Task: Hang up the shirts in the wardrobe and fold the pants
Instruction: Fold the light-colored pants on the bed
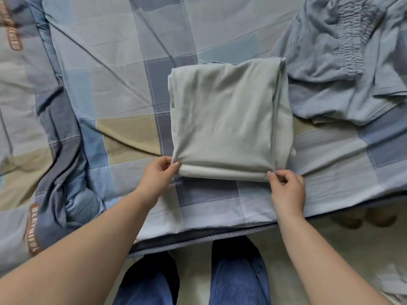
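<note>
Pale grey-green pants [226, 119] lie folded into a rectangle on the checked bedsheet [123, 69]. My left hand [157, 175] pinches the near left corner of the fold. At the near right corner, my right hand [286, 186] pinches the folded edge between thumb and fingers. A second pair of blue-grey pants [343, 62] with an elastic waistband lies crumpled at the upper right of the bed.
A bunched quilt [57, 172] in blue, grey and tan lies along the left side. The bed's near edge [198, 238] runs just before my legs in blue jeans [237, 278]. Pale floor [343, 245] shows to the right, with pale cloth [394, 282] at the lower right.
</note>
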{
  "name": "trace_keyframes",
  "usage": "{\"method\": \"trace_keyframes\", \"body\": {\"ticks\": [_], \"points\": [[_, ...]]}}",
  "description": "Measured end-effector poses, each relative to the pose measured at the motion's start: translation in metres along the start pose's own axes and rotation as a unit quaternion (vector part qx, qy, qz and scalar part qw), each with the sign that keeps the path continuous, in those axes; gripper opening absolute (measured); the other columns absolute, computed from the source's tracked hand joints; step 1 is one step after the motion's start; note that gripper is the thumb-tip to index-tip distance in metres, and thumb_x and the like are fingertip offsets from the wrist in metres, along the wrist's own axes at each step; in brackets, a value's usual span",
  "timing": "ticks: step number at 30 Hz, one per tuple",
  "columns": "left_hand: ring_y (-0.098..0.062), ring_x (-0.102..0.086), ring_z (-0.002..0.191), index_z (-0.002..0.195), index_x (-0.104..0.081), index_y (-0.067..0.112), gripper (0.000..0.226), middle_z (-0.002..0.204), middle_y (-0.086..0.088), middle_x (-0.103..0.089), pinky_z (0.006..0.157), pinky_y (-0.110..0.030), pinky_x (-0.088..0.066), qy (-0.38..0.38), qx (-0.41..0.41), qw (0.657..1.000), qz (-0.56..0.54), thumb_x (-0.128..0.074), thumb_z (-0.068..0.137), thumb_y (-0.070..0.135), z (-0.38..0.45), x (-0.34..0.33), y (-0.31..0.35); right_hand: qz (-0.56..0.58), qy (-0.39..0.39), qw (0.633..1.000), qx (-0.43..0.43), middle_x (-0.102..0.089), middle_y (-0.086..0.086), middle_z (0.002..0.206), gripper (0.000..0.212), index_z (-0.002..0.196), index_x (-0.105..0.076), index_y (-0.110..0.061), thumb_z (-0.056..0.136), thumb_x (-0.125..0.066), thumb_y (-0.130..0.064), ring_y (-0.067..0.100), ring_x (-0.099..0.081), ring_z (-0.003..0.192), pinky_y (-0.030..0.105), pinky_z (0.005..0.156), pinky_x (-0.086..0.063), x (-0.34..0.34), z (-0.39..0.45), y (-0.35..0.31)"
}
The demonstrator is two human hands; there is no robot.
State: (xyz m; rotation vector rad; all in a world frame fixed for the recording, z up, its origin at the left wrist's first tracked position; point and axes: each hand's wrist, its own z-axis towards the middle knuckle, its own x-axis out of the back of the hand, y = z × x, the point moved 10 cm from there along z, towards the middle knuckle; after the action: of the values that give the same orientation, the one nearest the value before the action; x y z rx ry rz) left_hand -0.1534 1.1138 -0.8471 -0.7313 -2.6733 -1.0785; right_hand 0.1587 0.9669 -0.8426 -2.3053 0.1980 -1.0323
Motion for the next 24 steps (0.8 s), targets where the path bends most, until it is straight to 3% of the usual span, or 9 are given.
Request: {"method": "trace_keyframes", "body": {"ticks": [3, 6, 9, 13, 16, 19, 22, 24], "points": [[-0.004, -0.059, 0.068, 0.090, -0.064, 0.014, 0.002, 0.080, 0.003, -0.066, 0.054, -0.006, -0.043, -0.024, 0.000, 1.000, 0.006, -0.062, 0.091, 0.012, 0.004, -0.006, 0.006, -0.038, 0.030, 0.997, 0.058, -0.045, 0.003, 0.106, 0.018, 0.101, -0.069, -0.016, 0.084, -0.069, -0.024, 0.015, -0.051, 0.081, 0.015, 0.076, -0.034, 0.011, 0.001, -0.024], [0.004, -0.061, 0.065, 0.101, -0.061, 0.018, 0.017, 0.079, 0.007, -0.064, 0.058, -0.007, -0.045, -0.029, -0.037, 0.999, 0.002, -0.068, 0.087, 0.012, 0.021, -0.002, 0.035, -0.002, 0.063, 0.986, 0.156, -0.046, -0.001, 0.097, 0.025, 0.111, -0.068, -0.021, 0.087, -0.063, -0.017, 0.005, -0.043, 0.068, 0.002, 0.069, -0.031, 0.030, 0.013, -0.074], [-0.002, -0.060, 0.070, 0.113, -0.058, 0.014, 0.026, 0.089, 0.003, -0.064, 0.064, -0.017, -0.048, -0.015, -0.044, 0.999, -0.005, -0.065, 0.090, 0.020, 0.045, 0.002, 0.065, -0.010, 0.020, 0.977, 0.214, -0.062, 0.004, 0.101, 0.029, 0.115, -0.068, -0.018, 0.091, -0.054, -0.011, 0.005, -0.052, 0.084, 0.007, 0.076, -0.033, 0.023, 0.044, -0.125], [-0.017, -0.066, 0.081, 0.106, -0.064, 0.013, 0.017, 0.105, -0.008, -0.068, 0.072, -0.032, -0.056, 0.003, -0.026, 0.999, -0.036, -0.062, 0.092, 0.022, 0.075, -0.002, 0.095, -0.042, -0.064, 0.983, 0.169, -0.066, -0.002, 0.119, 0.030, 0.118, -0.067, -0.021, 0.093, -0.051, -0.015, 0.015, -0.059, 0.110, 0.016, 0.088, -0.038, -0.006, 0.085, -0.152], [-0.021, -0.068, 0.092, 0.094, -0.064, 0.020, 0.006, 0.107, -0.007, -0.069, 0.086, -0.039, -0.056, 0.018, -0.025, 0.999, -0.027, -0.061, 0.090, 0.022, 0.085, -0.007, 0.109, -0.078, -0.081, 0.982, 0.151, -0.068, -0.001, 0.116, 0.027, 0.114, -0.069, -0.020, 0.089, -0.058, -0.023, 0.017, -0.060, 0.109, 0.019, 0.084, -0.039, -0.015, 0.096, -0.158], [-0.022, -0.067, 0.097, 0.107, -0.065, 0.017, 0.018, 0.107, -0.003, -0.069, 0.087, -0.041, -0.055, 0.023, -0.017, 0.998, -0.054, -0.060, 0.091, 0.021, 0.090, -0.014, 0.113, -0.077, -0.123, 0.984, 0.106, -0.072, 0.005, 0.103, 0.022, 0.097, -0.073, -0.015, 0.086, -0.064, -0.032, 0.023, -0.064, 0.099, 0.032, 0.087, -0.050, -0.028, 0.101, -0.152], [-0.017, -0.068, 0.090, 0.111, -0.063, 0.013, 0.020, 0.101, -0.001, -0.069, 0.077, -0.032, -0.055, 0.033, -0.011, 0.995, -0.091, -0.060, 0.093, 0.020, 0.093, -0.019, 0.113, 0.010, -0.192, 0.981, 0.018, -0.072, 0.009, 0.097, 0.021, 0.089, -0.072, -0.014, 0.087, -0.064, -0.034, 0.026, -0.066, 0.095, 0.043, 0.090, -0.052, -0.045, 0.099, -0.141], [-0.014, -0.068, 0.085, 0.104, -0.064, 0.014, 0.013, 0.095, 0.001, -0.069, 0.069, -0.028, -0.055, 0.036, -0.011, 0.994, -0.107, -0.060, 0.093, 0.019, 0.095, -0.021, 0.113, 0.143, -0.233, 0.960, -0.056, -0.071, 0.006, 0.097, 0.013, 0.090, -0.069, -0.016, 0.091, -0.061, -0.027, 0.021, -0.068, 0.091, 0.037, 0.080, -0.057, -0.056, 0.094, -0.135]]}}
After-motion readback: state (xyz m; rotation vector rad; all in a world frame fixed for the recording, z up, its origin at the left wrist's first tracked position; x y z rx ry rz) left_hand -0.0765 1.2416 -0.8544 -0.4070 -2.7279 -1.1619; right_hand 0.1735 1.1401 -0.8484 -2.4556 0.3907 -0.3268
